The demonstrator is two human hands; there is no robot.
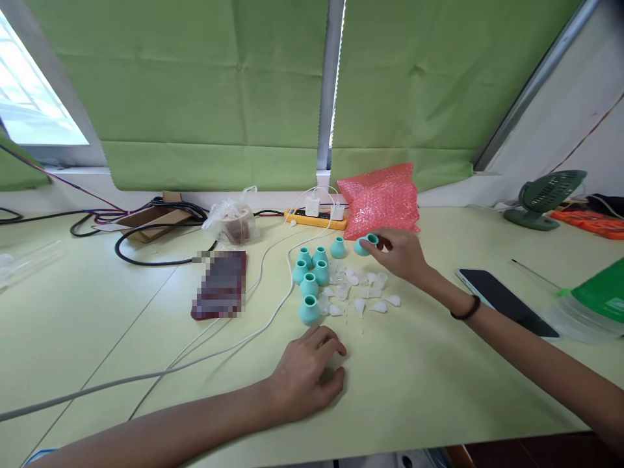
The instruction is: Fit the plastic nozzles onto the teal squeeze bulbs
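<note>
My right hand pinches a small teal vase-shaped piece between thumb and fingers, its open neck tilted to the right; the fingertips partly cover it. My left hand rests on the table near the front, fingers loosely curled and apart, holding nothing. Just beyond it stands a teal vase-shaped piece with a round open neck. Several matching ones stand upright in a cluster behind that, and a lone teal piece is left of my right hand. Translucent white plastic bits lie scattered between the cluster and my right wrist.
A blurred dark red phone-like slab and white cables lie left. Behind are a yellow power strip, pink bubble-wrap bag and wrapped tape roll. Rightward are a phone, green fan and green-labelled container.
</note>
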